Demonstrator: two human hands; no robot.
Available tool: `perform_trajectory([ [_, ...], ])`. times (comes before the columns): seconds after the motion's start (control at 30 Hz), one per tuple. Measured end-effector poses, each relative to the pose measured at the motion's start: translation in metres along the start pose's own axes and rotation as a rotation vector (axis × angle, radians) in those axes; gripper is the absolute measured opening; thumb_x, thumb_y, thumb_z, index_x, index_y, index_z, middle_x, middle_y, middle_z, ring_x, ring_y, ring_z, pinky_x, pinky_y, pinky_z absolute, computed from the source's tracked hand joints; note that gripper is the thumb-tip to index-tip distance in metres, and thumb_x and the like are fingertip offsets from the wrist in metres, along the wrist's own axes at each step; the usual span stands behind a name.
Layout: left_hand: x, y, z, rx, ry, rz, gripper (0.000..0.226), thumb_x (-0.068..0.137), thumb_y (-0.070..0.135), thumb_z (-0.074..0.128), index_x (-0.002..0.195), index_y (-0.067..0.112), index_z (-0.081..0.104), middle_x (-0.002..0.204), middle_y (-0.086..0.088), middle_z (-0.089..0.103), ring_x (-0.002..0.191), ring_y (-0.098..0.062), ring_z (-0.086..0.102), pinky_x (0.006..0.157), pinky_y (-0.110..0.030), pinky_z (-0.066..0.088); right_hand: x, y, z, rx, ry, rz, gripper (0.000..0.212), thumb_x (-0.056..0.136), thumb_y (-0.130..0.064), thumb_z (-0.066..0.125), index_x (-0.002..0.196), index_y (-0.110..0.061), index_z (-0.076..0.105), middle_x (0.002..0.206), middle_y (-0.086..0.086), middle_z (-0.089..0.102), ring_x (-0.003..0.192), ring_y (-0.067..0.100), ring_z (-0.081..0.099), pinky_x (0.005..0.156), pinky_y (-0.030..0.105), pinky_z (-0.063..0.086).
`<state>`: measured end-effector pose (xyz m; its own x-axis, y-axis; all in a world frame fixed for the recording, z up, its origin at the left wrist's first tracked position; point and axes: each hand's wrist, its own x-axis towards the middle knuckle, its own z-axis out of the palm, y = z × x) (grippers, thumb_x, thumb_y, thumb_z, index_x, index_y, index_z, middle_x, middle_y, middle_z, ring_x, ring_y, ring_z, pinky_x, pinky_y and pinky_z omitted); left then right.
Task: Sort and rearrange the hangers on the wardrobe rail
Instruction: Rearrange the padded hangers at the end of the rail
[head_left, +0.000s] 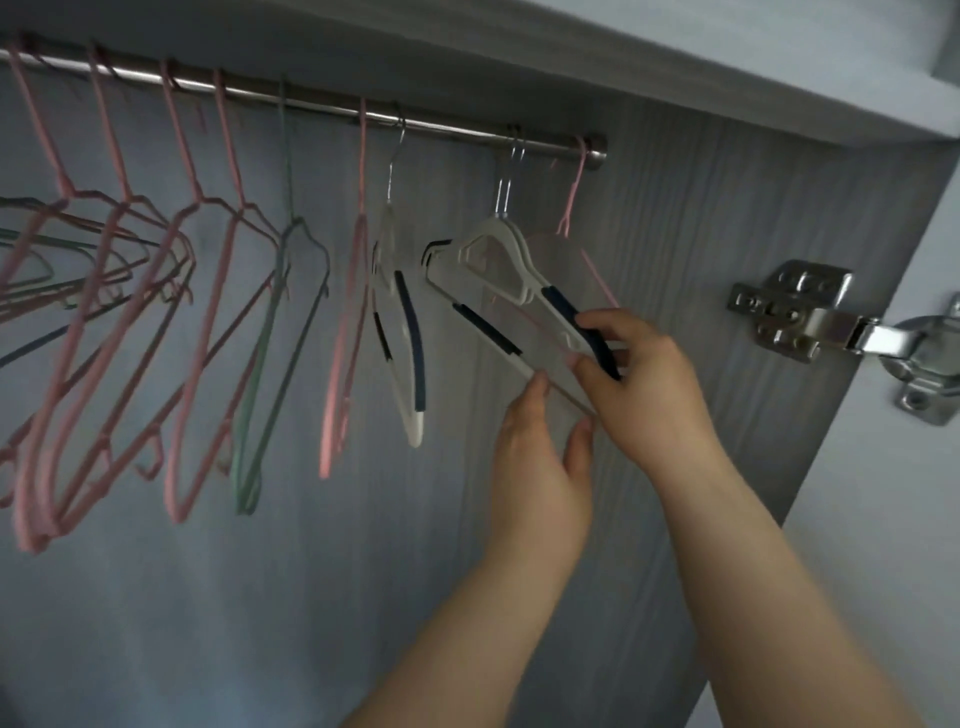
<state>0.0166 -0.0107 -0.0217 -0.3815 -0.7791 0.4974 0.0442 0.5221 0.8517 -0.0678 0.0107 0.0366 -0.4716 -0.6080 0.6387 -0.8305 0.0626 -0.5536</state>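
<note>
Wardrobe interior, grey wood-grain. Rail: pink hangers bunched left, green hangers mid-rail, single white hanger and end pink hanger likely unsorted. White hanger pair, still hooked on at the right end: right hand pinches the shoulder, left hand pinches the bottom bar. Sorting seemingly partway.

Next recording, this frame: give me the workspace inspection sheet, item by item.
Surface: no worktop; a steel rail spans the wardrobe and carries every hanger.
Job's things: pink wire hangers bunched at left; one grey-green hanger; a single white hanger mid-rail; paired white hangers tilted, hooks on the rail; a lone pink hanger at the rail's right end.
Clutter: nothing seen.
Grips: right hand grips the pair's dark-padded shoulder; left hand pinches its lower bar.
Cables: nothing seen.
Surroundings: wood-grain side panel with a metal hinge; plain back wall.
</note>
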Motion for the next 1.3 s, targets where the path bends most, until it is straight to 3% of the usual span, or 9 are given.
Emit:
perform_trajectory([
  [0.23,0.011,-0.011,0.013,0.02,-0.026,0.014,0.045,0.079,0.015,0.065,0.122,0.018,0.052,0.103,0.011,0.056,0.111,-0.011,0.049,0.083,-0.01,0.035,0.0,0.005,0.005,-0.068,0.045,-0.021,0.04,0.082,-0.008,0.061,0.119,-0.022,0.061,0.121,0.002,0.06,0.11,0.017,0.057,0.083,0.014,0.037],
  [0.37,0.012,-0.012,0.017,0.039,0.101,0.022,0.029,0.074,0.002,0.063,0.101,0.014,0.064,0.086,0.01,0.06,0.083,-0.005,0.056,0.066,-0.006,0.038,-0.006,0.003,0.011,-0.303,0.147,-0.111,0.038,0.076,-0.004,0.062,0.111,-0.017,0.068,0.128,0.009,0.048,0.117,0.03,0.04,0.095,0.029,0.036],
  [0.47,0.013,-0.014,0.014,-0.031,0.167,0.032,0.027,0.072,-0.004,0.054,0.077,0.02,0.064,0.065,0.018,0.058,0.061,0.003,0.049,0.054,-0.01,0.036,-0.011,-0.004,0.015,-0.343,0.188,-0.228,0.033,0.069,0.005,0.062,0.098,-0.007,0.072,0.114,0.012,0.058,0.106,0.034,0.049,0.079,0.03,0.043],
  [0.57,0.012,-0.011,0.005,-0.068,0.167,0.012,0.028,0.08,-0.006,0.049,0.084,0.014,0.067,0.07,0.013,0.061,0.068,-0.004,0.056,0.063,-0.024,0.05,-0.008,-0.015,0.019,-0.249,0.086,-0.25,0.038,0.078,0.008,0.054,0.112,-0.005,0.064,0.114,0.009,0.062,0.107,0.026,0.054,0.076,0.015,0.032],
  [0.73,0.012,-0.007,-0.007,-0.133,0.205,0.016,0.024,0.084,-0.001,0.053,0.088,0.016,0.069,0.073,0.006,0.068,0.07,-0.005,0.062,0.065,-0.027,0.052,-0.001,-0.026,0.02,0.006,-0.048,-0.082,0.046,0.092,-0.01,0.047,0.138,-0.01,0.039,0.127,0.008,0.058,0.116,0.021,0.056,0.094,0.025,0.042],
  [0.9,0.01,-0.007,-0.02,-0.096,0.251,0.03,0.026,0.083,-0.002,0.053,0.095,0.016,0.069,0.083,0.002,0.071,0.08,-0.01,0.066,0.075,-0.03,0.054,0.001,-0.04,0.038,0.465,-0.29,0.13,0.037,0.1,-0.012,0.03,0.135,-0.013,0.042,0.108,0.0,0.056,0.075,0.006,0.059,0.084,0.032,0.051],
  [1.03,0.006,-0.012,-0.033,-0.05,0.271,0.046,0.029,0.083,-0.003,0.052,0.101,0.015,0.068,0.09,-0.001,0.072,0.085,-0.008,0.066,0.078,-0.027,0.053,-0.002,-0.046,0.05,0.531,-0.298,0.146,0.04,0.1,-0.014,0.031,0.139,-0.013,0.04,0.108,-0.003,0.053,0.071,0.002,0.056,0.076,0.028,0.051],
  [1.2,0.002,-0.014,-0.039,-0.018,0.266,0.045,0.03,0.083,-0.004,0.051,0.099,0.015,0.068,0.087,0.001,0.071,0.082,-0.007,0.066,0.076,-0.028,0.054,-0.006,-0.049,0.058,0.529,-0.302,0.158,0.042,0.1,-0.018,0.031,0.142,-0.015,0.036,0.115,0.002,0.056,0.076,0.003,0.057,0.089,0.035,0.052],
  [1.3,-0.002,-0.014,-0.037,-0.02,0.254,0.035,0.031,0.083,-0.004,0.052,0.091,0.021,0.068,0.08,0.005,0.07,0.077,-0.007,0.064,0.069,-0.02,0.052,-0.011,-0.047,0.053,0.413,-0.341,0.105,0.045,0.1,-0.025,0.034,0.143,-0.015,0.032,0.135,0.009,0.049,0.103,0.012,0.058,0.1,0.033,0.045],
])
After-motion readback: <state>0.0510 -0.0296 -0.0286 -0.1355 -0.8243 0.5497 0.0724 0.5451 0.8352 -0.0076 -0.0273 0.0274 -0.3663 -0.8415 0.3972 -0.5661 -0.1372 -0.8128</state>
